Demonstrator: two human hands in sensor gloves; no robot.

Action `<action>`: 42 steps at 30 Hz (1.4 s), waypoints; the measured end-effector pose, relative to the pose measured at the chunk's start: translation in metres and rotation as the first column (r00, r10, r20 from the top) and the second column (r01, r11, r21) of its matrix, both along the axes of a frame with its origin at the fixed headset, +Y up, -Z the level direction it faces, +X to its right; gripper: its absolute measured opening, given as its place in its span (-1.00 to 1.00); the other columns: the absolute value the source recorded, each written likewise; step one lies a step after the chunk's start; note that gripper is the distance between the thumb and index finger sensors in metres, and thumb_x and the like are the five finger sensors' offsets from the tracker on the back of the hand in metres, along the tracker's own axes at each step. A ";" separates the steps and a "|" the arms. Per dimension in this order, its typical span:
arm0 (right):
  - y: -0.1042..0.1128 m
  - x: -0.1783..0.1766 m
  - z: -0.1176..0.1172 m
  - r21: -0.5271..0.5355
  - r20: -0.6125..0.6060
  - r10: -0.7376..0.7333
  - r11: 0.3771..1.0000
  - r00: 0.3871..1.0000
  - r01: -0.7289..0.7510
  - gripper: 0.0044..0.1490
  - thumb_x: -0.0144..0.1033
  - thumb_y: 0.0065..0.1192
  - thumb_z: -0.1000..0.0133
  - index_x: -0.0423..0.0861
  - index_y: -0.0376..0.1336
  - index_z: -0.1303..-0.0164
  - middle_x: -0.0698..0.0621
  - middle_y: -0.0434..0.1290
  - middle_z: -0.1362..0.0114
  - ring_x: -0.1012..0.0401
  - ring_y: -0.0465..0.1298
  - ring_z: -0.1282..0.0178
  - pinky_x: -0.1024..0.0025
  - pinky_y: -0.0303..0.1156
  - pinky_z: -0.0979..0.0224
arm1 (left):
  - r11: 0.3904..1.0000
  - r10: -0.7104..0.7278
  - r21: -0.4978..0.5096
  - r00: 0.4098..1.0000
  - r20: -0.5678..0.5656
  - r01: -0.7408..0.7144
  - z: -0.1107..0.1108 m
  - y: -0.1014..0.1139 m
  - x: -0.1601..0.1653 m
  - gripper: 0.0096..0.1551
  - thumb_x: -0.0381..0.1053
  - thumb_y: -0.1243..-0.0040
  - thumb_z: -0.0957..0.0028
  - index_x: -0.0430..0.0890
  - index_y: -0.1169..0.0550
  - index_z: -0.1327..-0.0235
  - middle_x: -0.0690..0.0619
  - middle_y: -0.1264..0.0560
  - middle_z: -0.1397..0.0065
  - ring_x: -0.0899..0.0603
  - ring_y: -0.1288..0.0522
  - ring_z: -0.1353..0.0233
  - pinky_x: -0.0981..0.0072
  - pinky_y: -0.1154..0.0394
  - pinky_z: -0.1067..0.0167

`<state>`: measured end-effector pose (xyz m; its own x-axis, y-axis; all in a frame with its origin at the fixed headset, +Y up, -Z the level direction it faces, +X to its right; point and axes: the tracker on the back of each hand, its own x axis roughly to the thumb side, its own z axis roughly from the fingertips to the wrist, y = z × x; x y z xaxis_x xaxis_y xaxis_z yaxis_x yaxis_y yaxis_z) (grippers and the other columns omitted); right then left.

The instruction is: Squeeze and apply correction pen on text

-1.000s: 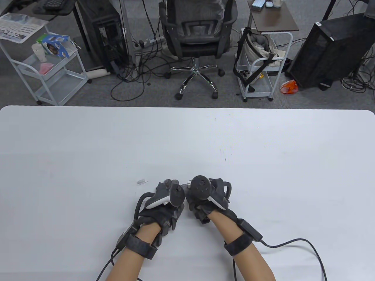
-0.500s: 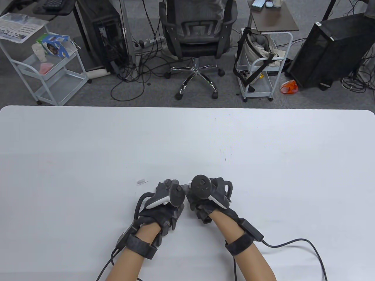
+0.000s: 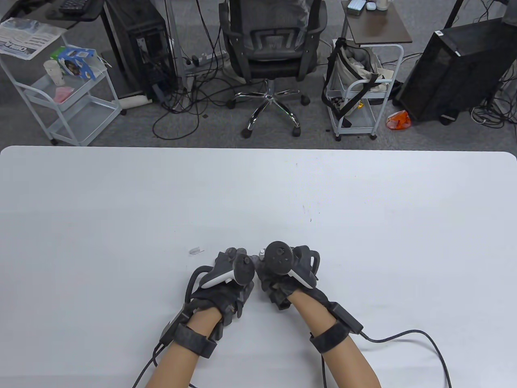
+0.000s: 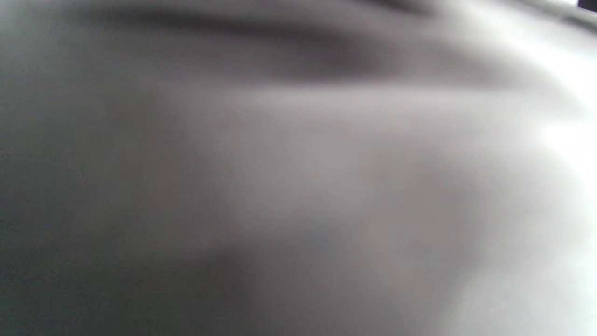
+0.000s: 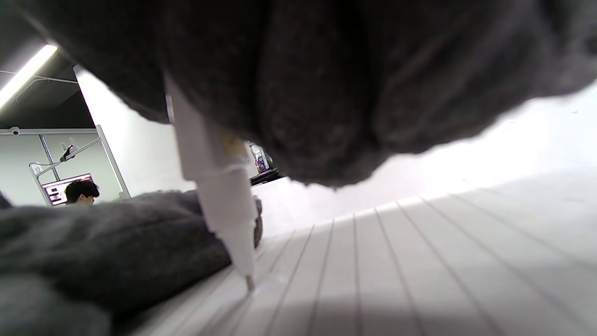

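Table view: clear cap (image 3: 195,250) near left hand (image 3: 226,279); maybe touching table (image 3: 363,242).

Both forearms reach in from the near edge, the left hand (image 3: 226,279) lying knuckles-up, fingers curled, just beside the right hand (image 3: 284,275), likewise curled.

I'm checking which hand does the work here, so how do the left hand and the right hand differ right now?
The right hand holds the white correction pen, tip down on the lined paper; the left hand shows no tool. In the right wrist view, the left hand lies low on the paper beside the tip, while the right hand stays above it. Both wear dark sensor gloves and sit close together on the white table.
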<state>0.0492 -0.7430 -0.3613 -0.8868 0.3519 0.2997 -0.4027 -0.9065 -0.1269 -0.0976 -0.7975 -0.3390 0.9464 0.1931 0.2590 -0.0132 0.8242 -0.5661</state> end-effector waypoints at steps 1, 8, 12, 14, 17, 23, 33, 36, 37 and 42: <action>0.000 0.000 0.000 0.002 0.000 0.000 1.000 1.000 0.000 -0.55 0.10 0.36 0.08 -0.10 0.55 0.58 -0.06 0.73 0.47 0.05 0.64 0.57 0.14 0.64 0.14 | 1.000 0.001 0.000 1.000 0.000 -0.001 0.000 0.000 0.000 -0.21 0.20 0.31 -0.11 0.06 0.27 -0.46 0.02 0.43 -0.66 -0.20 0.43 -0.68 -0.07 0.32 -0.59; 0.001 -0.001 0.001 0.029 0.033 0.019 0.999 0.999 -0.020 -0.55 0.10 0.35 0.07 -0.10 0.55 0.57 -0.05 0.73 0.47 0.06 0.65 0.57 0.14 0.64 0.13 | 1.000 0.001 -0.001 1.000 0.000 -0.001 0.000 0.000 0.000 -0.21 0.20 0.31 -0.11 0.07 0.27 -0.46 0.01 0.43 -0.66 -0.20 0.43 -0.68 -0.07 0.32 -0.59; -0.001 -0.003 0.002 0.024 0.023 -0.004 1.000 1.000 0.004 -0.55 0.10 0.35 0.07 -0.10 0.55 0.57 -0.06 0.73 0.46 0.06 0.65 0.56 0.14 0.65 0.13 | 1.000 0.001 -0.001 1.000 0.000 -0.001 0.000 0.000 0.000 -0.21 0.20 0.31 -0.11 0.07 0.27 -0.46 0.01 0.43 -0.66 -0.20 0.43 -0.68 -0.07 0.32 -0.59; -0.001 -0.007 0.002 0.021 0.015 -0.016 1.000 1.000 0.015 -0.55 0.09 0.36 0.07 -0.10 0.55 0.57 -0.06 0.73 0.46 0.05 0.65 0.56 0.13 0.64 0.13 | 1.000 0.001 -0.001 1.000 0.000 -0.001 0.000 0.000 0.000 -0.21 0.20 0.31 -0.11 0.07 0.27 -0.46 0.02 0.43 -0.66 -0.20 0.43 -0.68 -0.07 0.32 -0.59; 0.001 -0.007 0.002 0.041 0.022 0.025 0.999 0.999 -0.026 -0.56 0.10 0.35 0.08 -0.10 0.55 0.58 -0.06 0.73 0.47 0.05 0.65 0.57 0.14 0.65 0.13 | 1.000 0.001 -0.001 1.000 0.000 -0.001 0.000 0.000 0.000 -0.21 0.20 0.31 -0.11 0.07 0.27 -0.46 0.01 0.43 -0.66 -0.20 0.43 -0.68 -0.07 0.32 -0.59; 0.000 0.001 0.000 0.029 0.058 0.013 0.999 0.998 -0.014 -0.55 0.10 0.36 0.07 -0.10 0.55 0.57 -0.06 0.73 0.47 0.06 0.65 0.57 0.14 0.65 0.13 | 1.000 0.002 -0.002 1.000 0.000 -0.002 0.000 0.000 0.000 -0.21 0.20 0.31 -0.11 0.06 0.27 -0.46 0.02 0.43 -0.66 -0.20 0.43 -0.68 -0.07 0.33 -0.59; 0.003 -0.003 0.003 0.068 0.050 0.033 0.997 0.998 -0.036 -0.54 0.12 0.36 0.08 -0.09 0.55 0.57 -0.05 0.73 0.46 0.07 0.65 0.57 0.15 0.65 0.14 | 1.000 0.004 -0.003 1.000 0.000 -0.004 0.000 -0.001 -0.001 -0.21 0.20 0.31 -0.11 0.07 0.27 -0.46 0.02 0.43 -0.66 -0.20 0.44 -0.68 -0.06 0.33 -0.59; 0.012 0.006 0.002 0.083 0.077 -0.028 0.996 0.997 0.021 -0.54 0.13 0.36 0.09 -0.08 0.55 0.57 -0.04 0.73 0.46 0.07 0.65 0.57 0.15 0.65 0.14 | 1.000 0.007 -0.005 1.000 0.000 -0.007 0.000 -0.001 -0.001 -0.21 0.20 0.31 -0.11 0.07 0.27 -0.46 0.02 0.44 -0.66 -0.19 0.44 -0.68 -0.06 0.33 -0.58; 0.016 0.009 0.002 0.090 0.082 -0.048 0.995 0.995 0.041 -0.53 0.14 0.36 0.09 -0.08 0.56 0.56 -0.04 0.73 0.46 0.07 0.65 0.57 0.15 0.65 0.14 | 1.000 0.008 -0.005 1.000 0.000 -0.008 0.000 -0.001 -0.001 -0.21 0.20 0.31 -0.11 0.07 0.27 -0.46 0.02 0.44 -0.66 -0.19 0.44 -0.68 -0.06 0.33 -0.58; 0.022 0.014 0.005 0.120 0.083 -0.044 0.992 0.996 0.034 -0.53 0.15 0.36 0.09 -0.08 0.56 0.56 -0.04 0.73 0.46 0.07 0.66 0.57 0.15 0.65 0.14 | 1.000 0.004 -0.005 1.000 -0.001 -0.004 0.000 -0.001 -0.001 -0.21 0.20 0.32 -0.11 0.07 0.28 -0.46 0.01 0.44 -0.66 -0.19 0.44 -0.68 -0.06 0.33 -0.58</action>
